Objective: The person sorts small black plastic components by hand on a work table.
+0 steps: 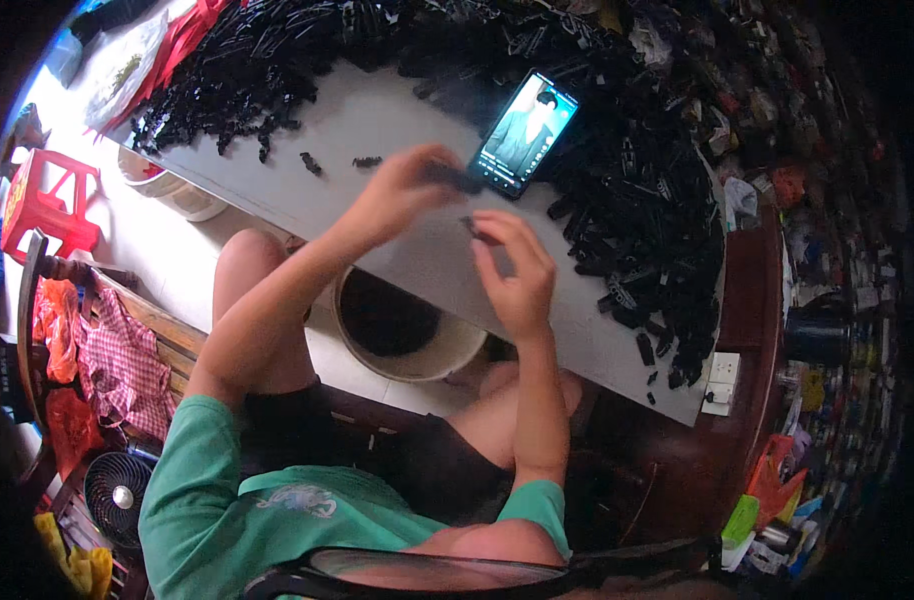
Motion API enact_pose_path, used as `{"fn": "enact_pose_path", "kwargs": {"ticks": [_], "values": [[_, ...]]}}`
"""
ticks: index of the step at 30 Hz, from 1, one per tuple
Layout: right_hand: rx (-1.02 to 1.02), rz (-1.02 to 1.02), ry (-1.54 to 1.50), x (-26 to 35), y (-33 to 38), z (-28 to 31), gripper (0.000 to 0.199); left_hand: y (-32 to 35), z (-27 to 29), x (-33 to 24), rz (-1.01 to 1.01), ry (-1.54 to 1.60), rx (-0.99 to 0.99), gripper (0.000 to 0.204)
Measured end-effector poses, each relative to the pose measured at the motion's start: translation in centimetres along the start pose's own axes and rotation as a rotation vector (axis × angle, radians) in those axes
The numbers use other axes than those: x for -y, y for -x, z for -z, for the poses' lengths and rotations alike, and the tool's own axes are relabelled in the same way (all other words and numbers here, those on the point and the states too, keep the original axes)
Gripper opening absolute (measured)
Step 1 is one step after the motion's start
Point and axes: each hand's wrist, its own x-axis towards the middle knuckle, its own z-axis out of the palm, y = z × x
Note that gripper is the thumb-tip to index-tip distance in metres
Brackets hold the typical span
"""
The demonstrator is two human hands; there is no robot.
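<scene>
My left hand [402, 195] is above the pale tabletop, its fingers curled and slightly blurred around a black plastic part [449, 177] just below the phone. Close to it on the right, my right hand [517, 270] pinches a small dark piece [471, 227] between thumb and fingertips. The two hands are near each other but apart. Heaps of black plastic parts [232, 90] cover the far left of the table, and more black parts [647, 230] are spread along the right. A couple of loose black pieces [311, 163] lie left of my left hand.
A lit phone [525, 132] lies tilted among the parts. Under the table's near edge stands a pale bucket [417, 368] with dark contents, between my knees. To the left are a red stool [52, 205], a wooden bench [152, 320] and a small black fan [119, 498].
</scene>
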Motion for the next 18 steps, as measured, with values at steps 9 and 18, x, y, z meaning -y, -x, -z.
{"fn": "enact_pose_path", "kwargs": {"ticks": [9, 18], "values": [[-0.108, -0.057, 0.067, -1.0, 2.7, 2.5, 0.018, 1.0, -6.5, -1.4, 0.004, 0.023, 0.19, 0.027], [-0.142, 0.072, 0.205, -1.5, 3.5, 4.1, 0.018, 0.7, -7.8, -1.7, 0.077, 0.179, 0.203, 0.022]]}}
